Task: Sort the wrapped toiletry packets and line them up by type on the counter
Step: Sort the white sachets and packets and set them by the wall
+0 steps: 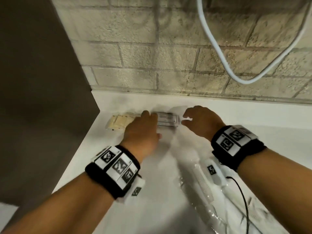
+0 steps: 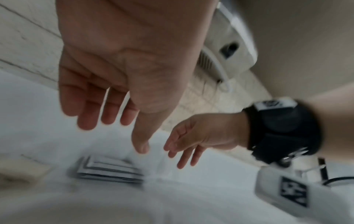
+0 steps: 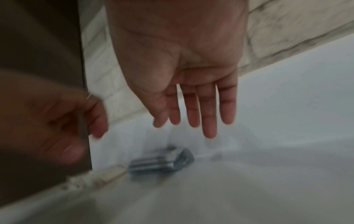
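Note:
A small stack of white printed packets lies on the white counter near the brick wall. Left of it sit cream-coloured packets. My left hand hovers over the stack's left end, and in the left wrist view its fingers are straight and empty above the stack. My right hand hangs just right of the stack, and its fingers are spread and hold nothing above the blurred stack. Long items in clear wrap lie at the near right.
A dark panel bounds the counter on the left, and the brick wall closes the back. A white hose loops down the wall at the right. A black cable runs from my right wrist over the clear wraps.

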Demonstrator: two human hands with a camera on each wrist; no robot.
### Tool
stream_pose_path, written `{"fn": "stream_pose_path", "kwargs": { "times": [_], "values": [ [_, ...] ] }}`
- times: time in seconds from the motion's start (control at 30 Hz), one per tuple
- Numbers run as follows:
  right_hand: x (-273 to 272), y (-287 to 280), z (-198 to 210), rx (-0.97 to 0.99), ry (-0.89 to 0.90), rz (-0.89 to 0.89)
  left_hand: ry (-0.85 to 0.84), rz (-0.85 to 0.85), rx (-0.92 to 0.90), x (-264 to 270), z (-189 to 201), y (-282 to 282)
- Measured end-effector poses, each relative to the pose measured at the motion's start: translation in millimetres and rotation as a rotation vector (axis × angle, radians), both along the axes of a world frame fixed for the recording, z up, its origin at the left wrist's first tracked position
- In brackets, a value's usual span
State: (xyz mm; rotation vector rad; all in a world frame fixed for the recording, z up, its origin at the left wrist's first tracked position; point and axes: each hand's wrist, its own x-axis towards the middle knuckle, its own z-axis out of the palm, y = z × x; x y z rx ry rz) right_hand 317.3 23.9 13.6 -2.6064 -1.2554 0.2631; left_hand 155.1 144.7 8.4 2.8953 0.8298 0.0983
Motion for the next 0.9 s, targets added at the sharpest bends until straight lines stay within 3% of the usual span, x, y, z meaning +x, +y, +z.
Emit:
{"fn": "stream_pose_path", "kwargs": {
  "times": [0.23, 0.37, 0.7, 0.9],
  "values": [
    [-36, -104, 24, -0.062, 0.164, 0.01, 0.056, 0.044, -0.339, -104, -18, -71],
    [-74, -156, 22, -0.034, 0.216, 0.037, 0.079, 0.049, -0.412, -138, -22, -104],
    [-127, -186, 14, -0.233, 0.09, 0.176, 0.244, -0.022, -0.325, -142, -4, -176],
    [-144, -208, 21, -0.319, 0.12, 0.303, 0.223, 0.009, -0.345, -132, -12, -214]
  ]
}}
